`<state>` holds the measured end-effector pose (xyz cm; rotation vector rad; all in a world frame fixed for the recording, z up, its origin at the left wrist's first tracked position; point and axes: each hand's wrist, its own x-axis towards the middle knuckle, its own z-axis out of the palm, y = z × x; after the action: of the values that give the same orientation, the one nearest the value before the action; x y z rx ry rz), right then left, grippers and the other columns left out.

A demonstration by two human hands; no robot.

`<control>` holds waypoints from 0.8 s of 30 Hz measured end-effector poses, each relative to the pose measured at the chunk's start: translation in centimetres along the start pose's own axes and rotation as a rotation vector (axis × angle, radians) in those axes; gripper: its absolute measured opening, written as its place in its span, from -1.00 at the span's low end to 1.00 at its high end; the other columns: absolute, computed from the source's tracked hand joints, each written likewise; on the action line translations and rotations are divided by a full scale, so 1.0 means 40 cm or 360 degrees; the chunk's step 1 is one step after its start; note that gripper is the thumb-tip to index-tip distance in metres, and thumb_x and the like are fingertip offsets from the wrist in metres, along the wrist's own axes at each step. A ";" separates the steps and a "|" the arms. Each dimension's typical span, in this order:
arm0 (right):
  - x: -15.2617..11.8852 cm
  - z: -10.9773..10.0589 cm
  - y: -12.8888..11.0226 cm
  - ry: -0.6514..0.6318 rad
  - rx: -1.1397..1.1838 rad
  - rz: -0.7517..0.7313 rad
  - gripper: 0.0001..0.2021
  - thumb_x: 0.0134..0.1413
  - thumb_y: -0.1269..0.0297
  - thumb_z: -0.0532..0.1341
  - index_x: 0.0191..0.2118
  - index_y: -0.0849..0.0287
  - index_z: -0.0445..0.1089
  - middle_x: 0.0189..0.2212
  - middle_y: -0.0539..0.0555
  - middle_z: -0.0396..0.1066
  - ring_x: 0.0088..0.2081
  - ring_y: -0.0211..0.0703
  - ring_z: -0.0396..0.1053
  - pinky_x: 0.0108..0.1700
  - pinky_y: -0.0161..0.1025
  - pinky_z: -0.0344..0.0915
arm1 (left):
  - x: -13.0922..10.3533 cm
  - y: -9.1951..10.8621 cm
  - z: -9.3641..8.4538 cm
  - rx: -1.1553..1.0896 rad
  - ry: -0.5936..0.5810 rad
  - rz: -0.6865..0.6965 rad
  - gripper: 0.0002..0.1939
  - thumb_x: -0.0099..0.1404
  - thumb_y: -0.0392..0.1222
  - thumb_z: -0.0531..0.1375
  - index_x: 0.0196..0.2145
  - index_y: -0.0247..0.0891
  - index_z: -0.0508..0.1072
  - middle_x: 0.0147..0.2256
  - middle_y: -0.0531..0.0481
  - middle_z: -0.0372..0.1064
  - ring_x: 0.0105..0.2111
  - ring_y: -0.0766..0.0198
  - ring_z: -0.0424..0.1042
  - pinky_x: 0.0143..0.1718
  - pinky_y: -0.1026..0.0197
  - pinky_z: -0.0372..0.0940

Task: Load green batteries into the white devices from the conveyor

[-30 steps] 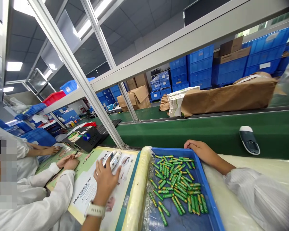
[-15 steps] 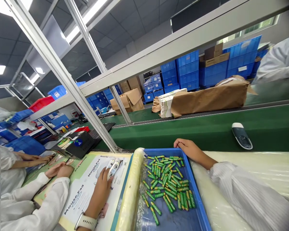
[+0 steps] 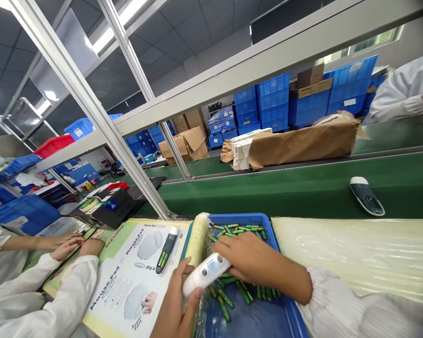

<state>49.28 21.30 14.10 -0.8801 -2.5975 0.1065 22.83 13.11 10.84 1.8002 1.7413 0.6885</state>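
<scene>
The lower end of a white handheld device (image 3: 206, 273) is grasped by the left hand (image 3: 181, 293); its upper end is gripped by the fingers of the right hand (image 3: 257, 258). The device is tilted above the left edge of the blue tray (image 3: 254, 321), with its small display and round buttons turned upward; its underside is hidden, so whether cells are fitted cannot be told. Loose green batteries (image 3: 245, 292) are scattered in the tray. On the printed sheet (image 3: 109, 300) to the left, a second device (image 3: 168, 249) is laid dark side up; cells are visible in its uncovered compartment, so it is judged loaded but uncapped. Farther off, a third device (image 3: 367, 196) is placed on the green belt (image 3: 268, 197), without green cells visible.
</scene>
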 end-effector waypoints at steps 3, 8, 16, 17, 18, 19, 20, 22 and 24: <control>-0.002 -0.027 0.060 0.0454 0.0119 0.0270 -0.80 0.27 0.41 0.24 -0.02 0.09 0.41 -0.15 0.10 0.56 -0.17 -0.02 0.54 -0.21 -0.22 0.32 | 0.004 -0.010 0.017 -0.0030 0.0271 -0.0096 -0.20 0.48 0.34 -0.02 0.47 -0.16 0.07 0.50 -0.23 0.08 0.55 -0.07 -0.04 0.53 -0.22 0.01; 0.018 0.045 0.094 0.0683 -0.0050 0.0673 -0.79 0.25 0.50 0.19 -0.04 0.13 0.35 -0.18 0.19 0.57 -0.18 0.07 0.53 -0.19 -0.17 0.35 | 0.019 -0.033 0.025 -0.0060 0.0282 -0.0178 -0.22 0.45 0.39 -0.03 0.42 -0.10 0.15 0.50 -0.20 0.09 0.53 -0.11 0.02 0.52 -0.27 0.03; -0.019 -0.010 0.248 0.0582 0.0759 0.0946 -0.58 0.32 0.07 0.28 0.13 0.14 0.20 -0.33 0.04 0.50 -0.46 -0.11 0.44 -0.39 -0.23 0.28 | 0.061 -0.093 -0.009 -0.0122 0.0372 -0.0270 -0.30 0.45 0.42 -0.04 0.32 -0.07 0.18 0.45 -0.24 0.13 0.41 -0.13 0.26 0.43 -0.27 0.19; -0.033 -0.025 0.289 0.0670 0.0986 0.0981 -0.58 0.28 -0.07 0.31 0.03 0.10 0.25 -0.38 -0.02 0.46 -0.49 -0.16 0.39 -0.40 -0.24 0.29 | 0.079 -0.113 -0.016 -0.0020 0.0482 -0.0218 -0.28 0.43 0.43 -0.04 0.29 -0.12 0.22 0.42 -0.28 0.17 0.41 -0.17 0.25 0.44 -0.31 0.15; -0.048 -0.035 0.330 0.0793 0.1193 0.1009 -0.54 0.20 -0.17 0.35 -0.08 0.07 0.28 -0.39 -0.04 0.44 -0.48 -0.19 0.38 -0.39 -0.23 0.33 | 0.101 -0.139 -0.021 0.0103 0.0595 -0.0150 -0.24 0.40 0.46 -0.03 0.25 -0.19 0.26 0.38 -0.35 0.20 0.41 -0.23 0.21 0.45 -0.35 0.11; -0.064 -0.040 0.368 0.0966 0.1372 0.1043 -0.49 0.10 -0.25 0.40 -0.18 0.06 0.29 -0.38 -0.04 0.43 -0.44 -0.19 0.39 -0.34 -0.21 0.39 | 0.124 -0.169 -0.025 0.0219 0.0693 -0.0079 -0.17 0.35 0.50 -0.03 0.21 -0.27 0.30 0.35 -0.42 0.22 0.42 -0.30 0.18 0.46 -0.38 0.08; -0.080 -0.040 0.404 0.1173 0.1509 0.1083 -0.44 -0.01 -0.31 0.44 -0.24 0.06 0.29 -0.35 -0.03 0.43 -0.37 -0.17 0.43 -0.26 -0.18 0.45 | 0.147 -0.202 -0.029 0.0309 0.0754 -0.0033 -0.11 0.30 0.53 -0.03 0.18 -0.34 0.32 0.32 -0.49 0.25 0.41 -0.37 0.17 0.45 -0.40 0.08; -0.109 -0.029 0.466 0.1554 0.1639 0.1183 -0.34 -0.19 -0.43 0.45 -0.28 0.04 0.28 -0.29 0.01 0.45 -0.23 -0.10 0.47 -0.12 -0.11 0.51 | 0.186 -0.265 -0.033 0.0416 0.0711 -0.0028 -0.07 0.25 0.53 -0.01 0.16 -0.39 0.35 0.25 -0.55 0.34 0.35 -0.44 0.27 0.39 -0.43 0.17; -0.133 -0.011 0.514 0.1731 0.1611 0.1312 -0.30 -0.17 -0.54 0.33 -0.24 0.00 0.25 -0.28 0.04 0.46 -0.20 -0.04 0.49 -0.13 -0.06 0.53 | 0.207 -0.313 -0.039 0.0492 0.0574 -0.0040 -0.19 0.31 0.42 0.01 0.18 -0.34 0.37 0.18 -0.48 0.45 0.25 -0.39 0.41 0.29 -0.39 0.29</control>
<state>64.99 34.56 8.70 -1.0588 -0.8596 0.8029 12.96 21.68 3.29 1.9416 2.2057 0.8089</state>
